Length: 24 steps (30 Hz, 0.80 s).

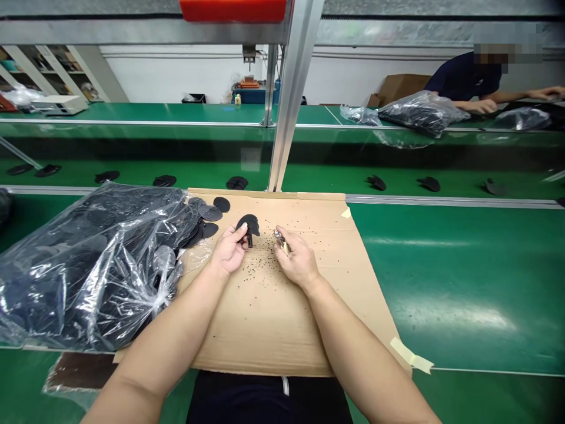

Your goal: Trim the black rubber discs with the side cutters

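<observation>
A large clear plastic bag [88,265], full of flat black round parts, lies at near left, its mouth spilling onto a brown cardboard sheet [273,318]. Over the sheet, the left hand [229,250] pinches a black rounded plastic part [248,224]; the right hand [298,259] pinches a small shiny metal piece [279,237]. Tiny dark specks [265,259] dot the cardboard. Beyond runs a green conveyor belt [441,171] carrying more black parts, and at far right sits another person [468,79].

No text, label, brand, number or sign can be read on anything in view.
</observation>
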Tool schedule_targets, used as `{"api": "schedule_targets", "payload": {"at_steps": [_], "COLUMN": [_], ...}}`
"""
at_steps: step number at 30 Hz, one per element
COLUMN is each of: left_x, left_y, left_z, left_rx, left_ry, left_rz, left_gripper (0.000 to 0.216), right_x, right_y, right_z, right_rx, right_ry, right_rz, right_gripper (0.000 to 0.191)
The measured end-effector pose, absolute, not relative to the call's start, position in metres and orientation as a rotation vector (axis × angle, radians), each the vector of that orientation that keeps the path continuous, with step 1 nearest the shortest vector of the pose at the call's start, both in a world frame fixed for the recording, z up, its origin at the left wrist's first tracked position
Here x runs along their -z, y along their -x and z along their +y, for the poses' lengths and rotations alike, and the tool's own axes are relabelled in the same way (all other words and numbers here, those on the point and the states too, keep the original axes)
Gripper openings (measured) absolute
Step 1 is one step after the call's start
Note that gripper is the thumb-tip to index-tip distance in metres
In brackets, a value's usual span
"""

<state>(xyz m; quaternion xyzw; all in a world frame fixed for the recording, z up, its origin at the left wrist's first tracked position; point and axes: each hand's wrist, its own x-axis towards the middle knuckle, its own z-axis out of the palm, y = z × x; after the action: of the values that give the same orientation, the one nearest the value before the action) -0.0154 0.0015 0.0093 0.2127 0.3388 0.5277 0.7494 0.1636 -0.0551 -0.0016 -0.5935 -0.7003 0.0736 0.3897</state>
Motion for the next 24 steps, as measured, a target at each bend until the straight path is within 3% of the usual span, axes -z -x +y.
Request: {"api": "schedule_targets", "payload": {"at_steps": [11,24], "left_x": [-0.016,-0.017], "left_y": [0.016,0.012], "left_z": [-0.004,-0.008], "left_rx": [-0.939,-0.857], "left_ry": [-0.403,-0.510], "left_rz": [0.709,0.733], "left_gripper": [0.015,0.017], "right_x": [-0.004,-0.010], "right_y": [-0.156,-0.151], "right_z": [-0.060,-0.063], "right_rx": [-0.232,-0.277], "right_ry": [1.471,1.575], "right_rz": [-2.056,-2.198], "right_gripper": [0.048,0.049]}}
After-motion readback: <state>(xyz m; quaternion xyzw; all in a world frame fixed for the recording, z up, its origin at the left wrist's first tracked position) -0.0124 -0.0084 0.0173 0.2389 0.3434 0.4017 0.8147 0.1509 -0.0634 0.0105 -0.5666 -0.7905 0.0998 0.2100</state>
